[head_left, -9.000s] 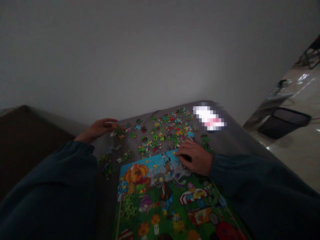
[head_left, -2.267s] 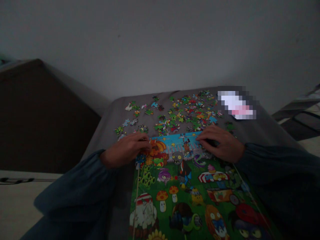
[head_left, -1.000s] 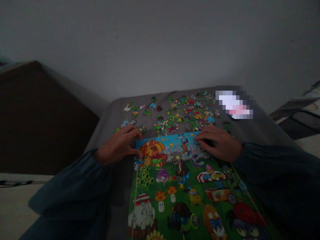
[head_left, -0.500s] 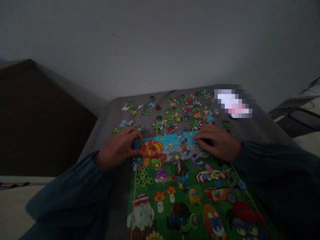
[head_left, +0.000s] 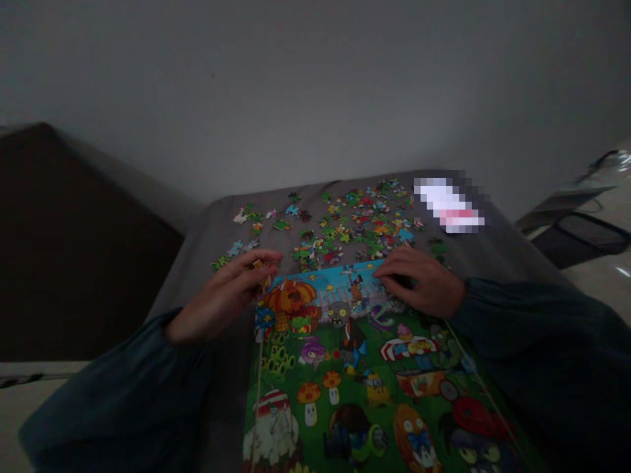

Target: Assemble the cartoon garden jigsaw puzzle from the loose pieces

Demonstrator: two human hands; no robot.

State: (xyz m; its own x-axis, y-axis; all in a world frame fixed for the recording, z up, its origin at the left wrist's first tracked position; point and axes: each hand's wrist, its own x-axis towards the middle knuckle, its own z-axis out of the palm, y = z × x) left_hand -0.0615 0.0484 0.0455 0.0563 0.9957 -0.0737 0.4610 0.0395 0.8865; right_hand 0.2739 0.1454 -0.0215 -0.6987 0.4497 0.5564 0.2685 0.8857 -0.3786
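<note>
Pinching a small piece (head_left: 257, 265) in closed left hand (head_left: 224, 299) fingers at the puzzle's (head_left: 345, 368) far-left corner, right hand (head_left: 419, 284) resting flat and empty on its far edge, while many loose pieces (head_left: 355, 220) lie unplaced beyond it.

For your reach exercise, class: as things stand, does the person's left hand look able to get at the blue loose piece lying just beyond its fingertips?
Probably yes. The left hand lies close to the blue piece, with only bare grey cloth between. Its fingers pinch something small, so it may first have to set that down.
</note>
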